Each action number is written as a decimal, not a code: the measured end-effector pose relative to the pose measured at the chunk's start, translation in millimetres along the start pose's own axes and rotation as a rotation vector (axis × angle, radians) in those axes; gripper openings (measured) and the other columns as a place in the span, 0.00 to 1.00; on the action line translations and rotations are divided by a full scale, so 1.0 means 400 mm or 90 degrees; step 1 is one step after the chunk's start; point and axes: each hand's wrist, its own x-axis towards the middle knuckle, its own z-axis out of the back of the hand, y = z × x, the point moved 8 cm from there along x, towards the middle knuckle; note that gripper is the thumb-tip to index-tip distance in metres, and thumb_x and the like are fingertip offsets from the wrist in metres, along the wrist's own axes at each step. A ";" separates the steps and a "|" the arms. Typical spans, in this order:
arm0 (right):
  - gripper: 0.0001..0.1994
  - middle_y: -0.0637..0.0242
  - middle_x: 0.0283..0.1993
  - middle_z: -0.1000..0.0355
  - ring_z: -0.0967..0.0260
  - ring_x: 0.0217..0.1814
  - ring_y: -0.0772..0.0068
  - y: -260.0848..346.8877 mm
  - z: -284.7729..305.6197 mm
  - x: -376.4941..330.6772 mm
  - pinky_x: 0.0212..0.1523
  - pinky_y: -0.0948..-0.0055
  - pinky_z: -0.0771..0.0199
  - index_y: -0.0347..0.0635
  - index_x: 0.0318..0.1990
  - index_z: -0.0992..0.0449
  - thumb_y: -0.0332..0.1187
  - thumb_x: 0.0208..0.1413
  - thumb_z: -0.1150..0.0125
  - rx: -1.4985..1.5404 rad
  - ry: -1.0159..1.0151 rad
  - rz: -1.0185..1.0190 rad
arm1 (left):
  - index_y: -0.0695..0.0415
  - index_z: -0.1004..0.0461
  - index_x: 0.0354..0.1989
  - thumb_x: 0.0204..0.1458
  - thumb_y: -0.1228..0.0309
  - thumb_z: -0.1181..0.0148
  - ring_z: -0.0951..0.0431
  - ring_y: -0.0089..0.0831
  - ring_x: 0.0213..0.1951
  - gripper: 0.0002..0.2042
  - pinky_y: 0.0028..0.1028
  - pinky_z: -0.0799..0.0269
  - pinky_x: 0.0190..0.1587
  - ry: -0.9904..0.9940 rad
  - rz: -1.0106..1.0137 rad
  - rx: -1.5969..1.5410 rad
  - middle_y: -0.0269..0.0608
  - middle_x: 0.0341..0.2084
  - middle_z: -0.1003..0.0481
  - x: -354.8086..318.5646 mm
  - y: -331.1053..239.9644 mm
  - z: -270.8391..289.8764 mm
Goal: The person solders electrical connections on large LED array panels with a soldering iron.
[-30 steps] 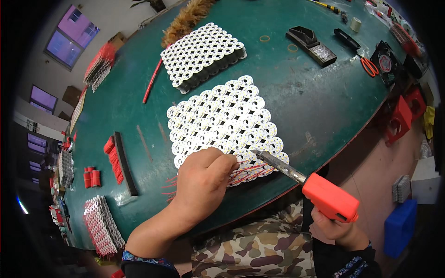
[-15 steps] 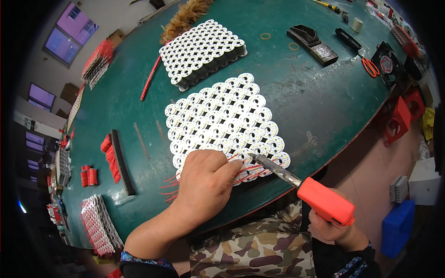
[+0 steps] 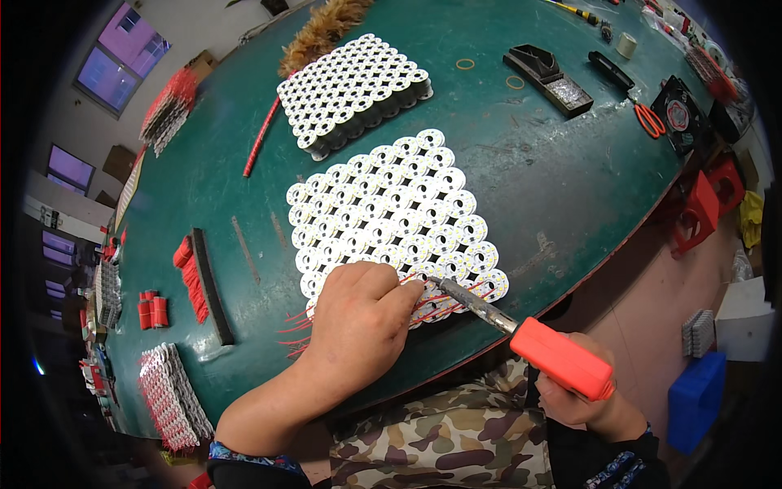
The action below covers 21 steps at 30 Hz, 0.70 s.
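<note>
- In the head view, your left hand (image 3: 358,318) is low in the middle of the frame, fingers curled together, thumb and forefinger closed on thin red wires (image 3: 444,308) that stick out on both sides of it
- Your right hand (image 3: 574,395), lower right, is clamped round the red handle of the iron (image 3: 562,357)
- The iron points up and left, its tip just beside your left thumb, over the lower edge of the panel (image 3: 379,208); you cannot tell from here whether it touches
- That panel, white rings in rows, lies in the middle of the frame, flat on the green table (image 3: 538,191), partly under your left hand
- Above it, top centre, you have a stack (image 3: 354,90) of similar panels, with a duster (image 3: 326,34) just behind
- Upper right: a black stand (image 3: 550,79), two rubber bands (image 3: 515,82) and orange-handled scissors (image 3: 649,121)
- Left: a red bundle (image 3: 191,279) against a dark bar (image 3: 212,285), and red rolls (image 3: 152,310) near them
- Lower right, off the table, is a blue bin (image 3: 697,399)
</note>
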 end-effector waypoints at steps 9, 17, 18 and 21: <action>0.30 0.56 0.32 0.23 0.23 0.28 0.57 0.015 -0.003 0.002 0.29 0.67 0.23 0.33 0.56 0.31 0.20 0.41 0.29 -0.048 0.102 0.075 | 0.57 0.19 0.34 0.45 0.79 0.32 0.27 0.40 0.28 0.08 0.39 0.35 0.32 0.000 -0.002 0.007 0.37 0.23 0.29 0.000 -0.004 0.000; 0.24 0.59 0.39 0.24 0.20 0.34 0.54 0.007 0.024 -0.030 0.39 0.63 0.17 0.33 0.52 0.27 0.23 0.44 0.31 -0.096 0.084 0.095 | 0.57 0.19 0.35 0.44 0.80 0.32 0.26 0.41 0.29 0.09 0.39 0.33 0.33 -0.016 -0.014 0.002 0.38 0.23 0.28 -0.003 -0.009 0.000; 0.24 0.57 0.42 0.24 0.20 0.35 0.54 0.009 0.025 -0.030 0.39 0.62 0.17 0.33 0.53 0.28 0.23 0.45 0.31 -0.104 0.079 0.099 | 0.57 0.19 0.35 0.44 0.80 0.32 0.26 0.41 0.29 0.09 0.39 0.33 0.33 -0.014 -0.013 0.006 0.38 0.23 0.28 -0.003 -0.010 0.000; 0.25 0.54 0.44 0.23 0.20 0.35 0.53 0.006 0.020 -0.028 0.39 0.61 0.17 0.32 0.54 0.29 0.22 0.46 0.30 -0.095 0.073 0.100 | 0.57 0.19 0.35 0.44 0.80 0.32 0.26 0.41 0.29 0.09 0.39 0.33 0.33 -0.011 -0.013 0.008 0.38 0.23 0.28 -0.001 -0.011 -0.001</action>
